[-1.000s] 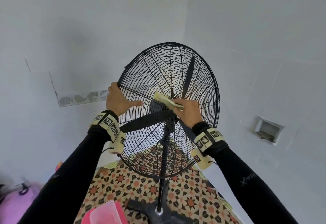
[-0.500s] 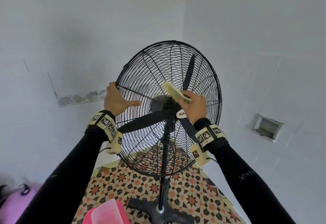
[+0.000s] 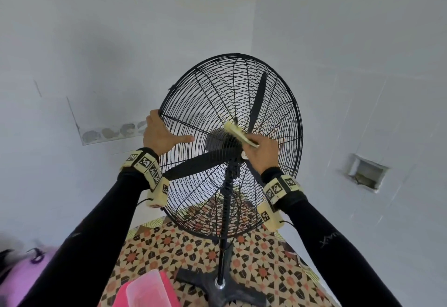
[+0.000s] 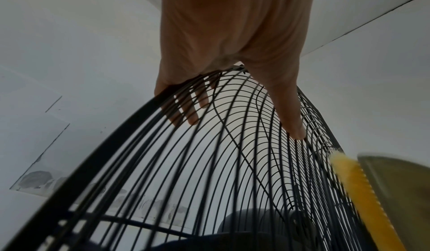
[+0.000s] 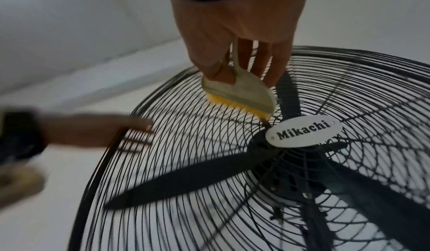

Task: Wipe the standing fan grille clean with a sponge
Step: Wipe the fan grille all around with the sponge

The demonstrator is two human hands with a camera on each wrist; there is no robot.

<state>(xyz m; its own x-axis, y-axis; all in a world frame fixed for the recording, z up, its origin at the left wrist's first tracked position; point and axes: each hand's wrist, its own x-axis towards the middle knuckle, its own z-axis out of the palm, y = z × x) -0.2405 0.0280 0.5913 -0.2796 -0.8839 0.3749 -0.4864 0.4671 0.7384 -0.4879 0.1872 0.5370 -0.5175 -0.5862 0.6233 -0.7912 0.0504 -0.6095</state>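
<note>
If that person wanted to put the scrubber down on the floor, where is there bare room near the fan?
Patterned floor lies bare to the right of the fan base, out to the wall. Left of the base it is crowded: a pink container sits close by. On the grille, the right hand with the scrubber fills the middle and the left hand grips the rim.
</note>
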